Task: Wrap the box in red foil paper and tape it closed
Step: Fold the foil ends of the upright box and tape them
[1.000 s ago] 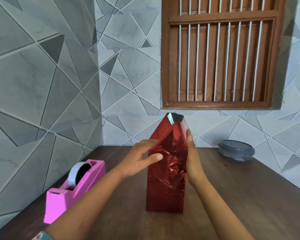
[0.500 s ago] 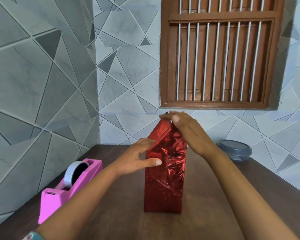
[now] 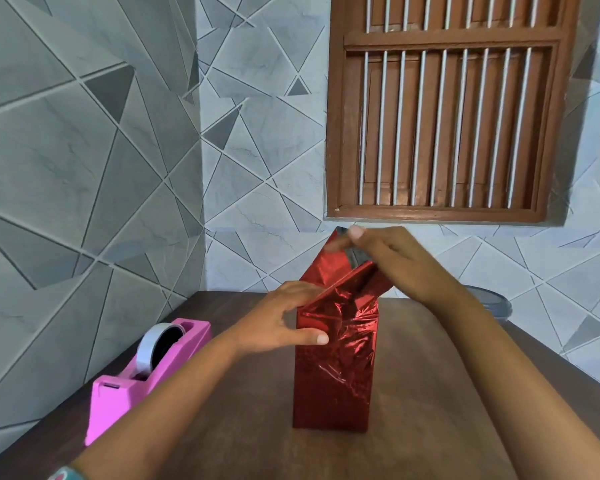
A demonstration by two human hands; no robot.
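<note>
- Box [image 3: 333,375] wrapping is well along, we judge: it stands upright near the middle of the table [image 3: 430,393], its sides already covered in red foil [image 3: 340,289].
- The top end is not yet closed. The foil there rises in a loose peak with its silver underside showing.
- Our left hand [image 3: 281,320] presses fairly straight fingers against the upper left fold, with the thumb laid across the front face.
- Our right hand [image 3: 395,261] appears to pinch the tip of the top flap, though its fingertips are blurred.
- What remains is to fold that flap down, crease it and tape it. The pink tape dispenser [image 3: 146,379] sits apart, to the left.
</note>
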